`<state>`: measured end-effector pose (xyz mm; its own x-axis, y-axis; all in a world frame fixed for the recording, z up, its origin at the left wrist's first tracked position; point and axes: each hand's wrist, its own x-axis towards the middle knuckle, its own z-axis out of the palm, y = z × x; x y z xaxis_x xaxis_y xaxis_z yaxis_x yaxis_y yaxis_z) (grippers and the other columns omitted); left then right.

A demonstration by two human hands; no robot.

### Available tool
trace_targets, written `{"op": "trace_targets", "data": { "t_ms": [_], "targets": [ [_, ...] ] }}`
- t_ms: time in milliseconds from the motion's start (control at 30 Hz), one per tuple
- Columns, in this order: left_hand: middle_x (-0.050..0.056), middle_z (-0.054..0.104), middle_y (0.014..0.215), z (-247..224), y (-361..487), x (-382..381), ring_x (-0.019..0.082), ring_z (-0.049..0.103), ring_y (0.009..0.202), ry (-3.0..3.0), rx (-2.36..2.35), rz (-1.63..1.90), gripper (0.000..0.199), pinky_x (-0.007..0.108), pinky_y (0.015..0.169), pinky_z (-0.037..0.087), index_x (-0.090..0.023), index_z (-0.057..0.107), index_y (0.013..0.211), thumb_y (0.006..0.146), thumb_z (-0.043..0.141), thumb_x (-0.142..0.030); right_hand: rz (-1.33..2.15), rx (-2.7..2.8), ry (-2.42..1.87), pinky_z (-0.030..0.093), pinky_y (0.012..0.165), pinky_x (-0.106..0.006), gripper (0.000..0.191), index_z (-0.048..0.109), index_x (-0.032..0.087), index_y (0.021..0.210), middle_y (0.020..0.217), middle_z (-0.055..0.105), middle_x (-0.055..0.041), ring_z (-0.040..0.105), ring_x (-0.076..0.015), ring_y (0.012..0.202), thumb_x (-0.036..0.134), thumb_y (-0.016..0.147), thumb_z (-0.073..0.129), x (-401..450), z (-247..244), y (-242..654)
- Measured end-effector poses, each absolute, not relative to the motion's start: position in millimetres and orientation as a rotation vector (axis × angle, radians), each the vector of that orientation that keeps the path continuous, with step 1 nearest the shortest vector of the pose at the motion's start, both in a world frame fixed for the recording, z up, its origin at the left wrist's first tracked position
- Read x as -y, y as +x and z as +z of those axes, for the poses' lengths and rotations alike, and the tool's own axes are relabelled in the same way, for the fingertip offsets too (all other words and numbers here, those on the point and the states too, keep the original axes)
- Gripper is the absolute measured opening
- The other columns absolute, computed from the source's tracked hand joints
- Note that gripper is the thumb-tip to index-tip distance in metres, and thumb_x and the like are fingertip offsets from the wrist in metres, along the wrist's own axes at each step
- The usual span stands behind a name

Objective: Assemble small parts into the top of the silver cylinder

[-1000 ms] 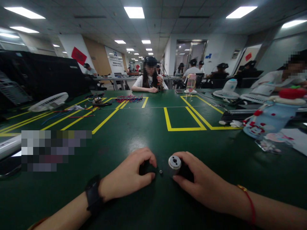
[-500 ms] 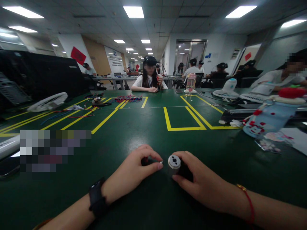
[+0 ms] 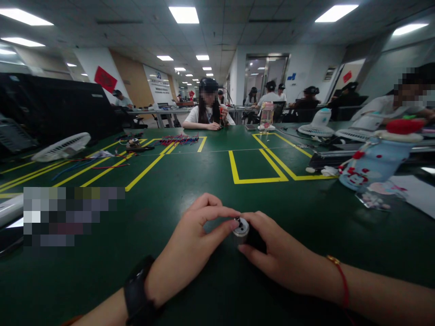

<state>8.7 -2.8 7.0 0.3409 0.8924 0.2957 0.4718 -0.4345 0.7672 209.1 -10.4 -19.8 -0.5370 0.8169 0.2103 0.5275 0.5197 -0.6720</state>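
My right hand (image 3: pixel 277 256) grips a short silver metal cylinder (image 3: pixel 241 232) between thumb and fingers, from its right side. The cylinder stands upright, with dark holes in its flat top face, and resembles a small motor. Over that top, my left hand (image 3: pixel 197 233) is closed in a pinch. A tiny metal piece (image 3: pixel 239 220) sits at the left fingertips, mostly hidden, close to the middle of the cylinder's top. Whether it touches the face or enters the hole, I cannot tell.
Yellow tape (image 3: pixel 261 181) marks the green table (image 3: pixel 176 181). Wires (image 3: pixel 180 139) and a white fan (image 3: pixel 63 147) lie at the far left. On the right stand a blue bottle (image 3: pixel 375 163) and a small clear bag (image 3: pixel 374 201). Across the table sits a person (image 3: pixel 207 113).
My left hand has moved right with the tiny metal piece, from beside the cylinder to over its top. The right hand still holds the cylinder, slightly further left in view.
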Motion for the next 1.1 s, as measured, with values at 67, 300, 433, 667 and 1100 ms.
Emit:
{"op": "trace_targets", "data": {
  "t_ms": [67,300,433,667,1100],
  "targets": [
    [0.000,0.054,0.091,7,9,3,0.016,0.053,0.086,2.063,-1.188,0.942,0.019,0.028,0.077,0.043,-0.031,0.070,0.102,0.086,0.060,-0.025,0.745,2.253,-1.085,0.041,0.083,-0.036,0.037,0.050,0.023,0.116,0.104,0.057,-0.0036,0.051,-0.0200,0.092,0.017,0.081,0.061,10,-21,209],
    [0.001,0.054,0.091,12,11,7,0.016,0.052,0.087,2.130,-1.179,0.879,0.024,0.029,0.077,0.044,-0.030,0.068,0.108,0.089,0.055,-0.022,0.732,2.256,-1.067,0.041,0.083,-0.037,0.037,0.048,0.023,0.115,0.103,0.056,-0.0032,0.050,-0.0200,0.092,0.015,0.081,0.060,9,-23,209],
    [0.001,0.053,0.095,13,11,9,0.015,0.052,0.090,2.136,-1.174,0.834,0.028,0.029,0.080,0.043,-0.031,0.066,0.111,0.091,0.050,-0.020,0.729,2.267,-1.072,0.041,0.082,-0.037,0.033,0.049,0.023,0.112,0.102,0.056,-0.0027,0.050,-0.0199,0.091,0.016,0.082,0.060,9,-22,209],
    [0.000,0.054,0.102,6,5,5,0.015,0.053,0.094,2.067,-1.181,0.893,0.034,0.029,0.082,0.041,-0.032,0.061,0.114,0.090,0.045,-0.015,0.732,2.260,-1.081,0.041,0.082,-0.037,0.037,0.049,0.024,0.114,0.103,0.057,-0.0024,0.051,-0.0195,0.091,0.016,0.080,0.061,8,-23,209],
    [-0.001,0.061,0.082,-10,-19,-15,0.016,0.055,0.074,1.780,-1.359,0.788,0.018,0.027,0.067,0.041,-0.020,0.063,0.090,0.085,0.046,-0.019,0.790,2.242,-1.126,0.042,0.085,-0.035,0.037,0.049,0.026,0.115,0.106,0.056,-0.0020,0.052,-0.0190,0.094,0.017,0.081,0.061,9,-19,211]
  ]
}}
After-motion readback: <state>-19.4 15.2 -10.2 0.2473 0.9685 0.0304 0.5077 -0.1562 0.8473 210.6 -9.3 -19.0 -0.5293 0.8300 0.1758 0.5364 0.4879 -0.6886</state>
